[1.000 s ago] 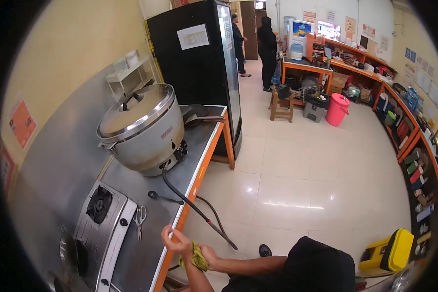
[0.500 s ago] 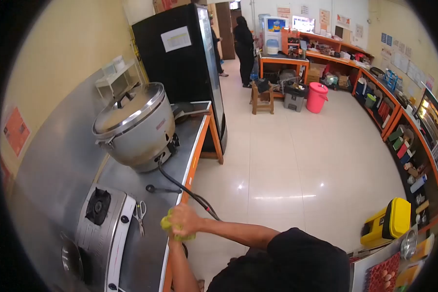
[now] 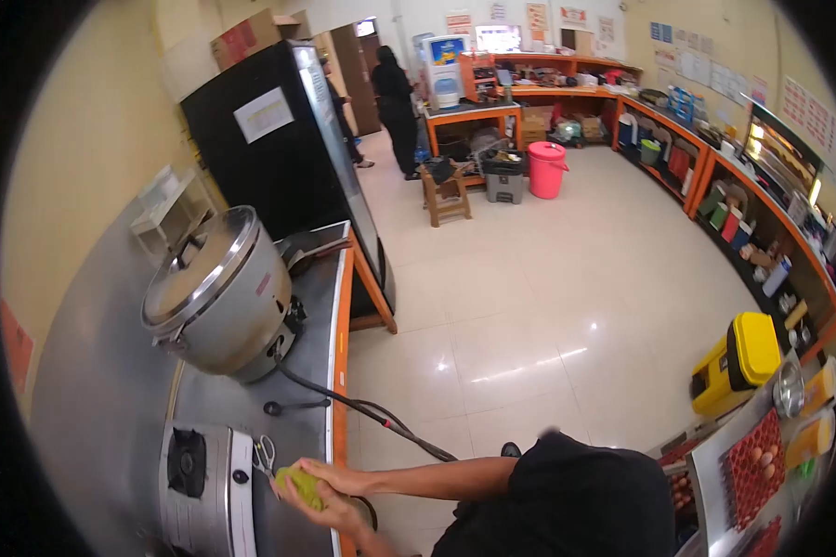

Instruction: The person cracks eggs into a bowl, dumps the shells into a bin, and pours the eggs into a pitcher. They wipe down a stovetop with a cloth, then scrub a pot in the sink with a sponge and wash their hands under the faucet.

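Note:
A yellow-green cloth (image 3: 299,488) is bunched between my two hands, over the front part of the metal counter (image 3: 293,441). My right hand (image 3: 337,477) comes in from the right and grips the cloth from above. From below, my left hand (image 3: 323,511) closes round its lower side. Just beyond the cloth lie scissors (image 3: 265,453) with pale handles, beside a portable gas stove (image 3: 209,492). Farther up the counter rest a black ladle (image 3: 293,407) and a large lidded rice cooker (image 3: 228,306).
A black hose (image 3: 358,404) runs from the cooker over the counter's orange edge. Behind stands a black fridge (image 3: 260,153). To the right are a yellow bin (image 3: 738,362) and a red egg tray (image 3: 748,478). Two people stand near the far doorway, one in black (image 3: 395,111).
My view has swung right and tilted, so the room sits farther left. My hands, still on the cloth, have shifted lower in view, and the cloth is now bunched more loosely.

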Demonstrator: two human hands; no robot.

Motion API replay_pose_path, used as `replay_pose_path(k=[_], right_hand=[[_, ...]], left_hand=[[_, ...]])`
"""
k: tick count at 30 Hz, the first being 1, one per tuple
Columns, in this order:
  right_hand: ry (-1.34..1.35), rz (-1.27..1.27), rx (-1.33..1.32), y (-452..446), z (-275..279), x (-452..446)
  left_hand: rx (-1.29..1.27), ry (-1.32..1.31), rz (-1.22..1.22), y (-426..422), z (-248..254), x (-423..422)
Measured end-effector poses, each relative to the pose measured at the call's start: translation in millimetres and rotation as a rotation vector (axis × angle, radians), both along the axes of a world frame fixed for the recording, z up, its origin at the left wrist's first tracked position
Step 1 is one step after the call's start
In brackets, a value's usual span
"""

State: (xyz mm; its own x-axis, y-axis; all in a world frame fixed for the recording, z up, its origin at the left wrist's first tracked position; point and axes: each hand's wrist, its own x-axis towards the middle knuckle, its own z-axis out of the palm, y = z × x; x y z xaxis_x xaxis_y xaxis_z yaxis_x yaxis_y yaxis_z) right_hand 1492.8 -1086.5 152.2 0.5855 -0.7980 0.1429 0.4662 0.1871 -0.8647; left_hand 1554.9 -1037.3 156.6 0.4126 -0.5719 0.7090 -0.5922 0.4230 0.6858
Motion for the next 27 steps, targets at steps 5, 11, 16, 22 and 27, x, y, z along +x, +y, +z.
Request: replay_pose_path(k=[5,11,16,22,27], right_hand=[[0.054,0.214,0.051,1.1,-46.5,-29.3],[1.06,0.091,0.05,14.0,-210.2,-210.4],[1.699,-0.414,0.917,169.5,-292.6,-419.3],[1.444,-0.689,0.928,265.2,-351.0,-562.3],[1.187,-0.635,1.347,299.4,-383.7,-617.1]], left_hand=[[0.443,0.223,0.05,10.0,-21.5,64.3],[0.521,0.081,-0.204,-36.2,-40.4,0.2],[0.566,-0.118,-0.612,-88.8,-53.7,-136.4],[0.7,-0.342,-0.891,-130.6,-97.0,-327.9],[0.885,-0.535,-0.931,-172.1,-147.3,-440.9]])
